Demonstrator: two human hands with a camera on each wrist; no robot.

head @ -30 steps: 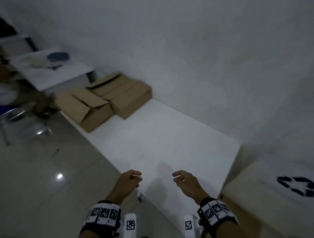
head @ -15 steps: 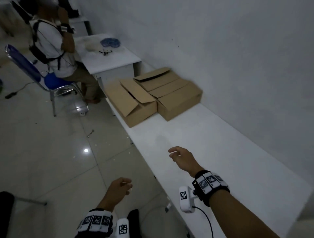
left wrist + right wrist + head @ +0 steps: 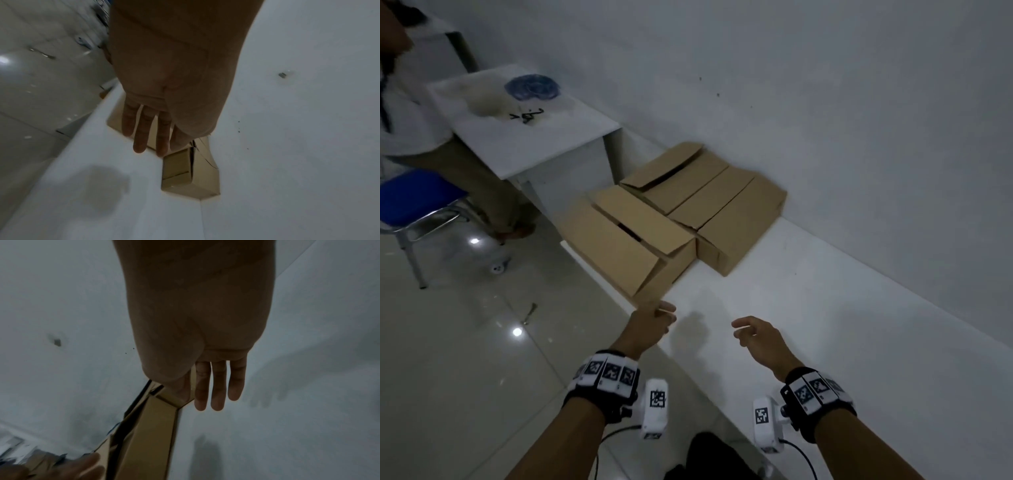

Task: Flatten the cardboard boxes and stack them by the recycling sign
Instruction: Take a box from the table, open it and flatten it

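Two brown cardboard boxes stand side by side on the long white counter (image 3: 808,308) against the wall. The nearer box (image 3: 619,246) has its top flaps partly raised; the farther box (image 3: 722,212) lies closer to the wall, one flap lifted. My left hand (image 3: 654,322) hovers just in front of the nearer box's corner, fingers relaxed, holding nothing. My right hand (image 3: 753,334) hangs over the bare counter, also empty. In the left wrist view straight fingers (image 3: 141,129) point toward the boxes (image 3: 189,175). The right wrist view shows extended fingers (image 3: 218,386) beside a box edge (image 3: 152,426).
A small white desk (image 3: 524,137) with a blue item (image 3: 530,87) stands beyond the boxes. A seated person (image 3: 431,147) on a blue chair (image 3: 417,198) is at the left. Glossy tiled floor (image 3: 465,359) lies left of the counter. The recycling sign is out of view.
The view has swung left from the recycling sign toward the boxes, which are now much closer. Both hands have risen and reached forward, staying empty.
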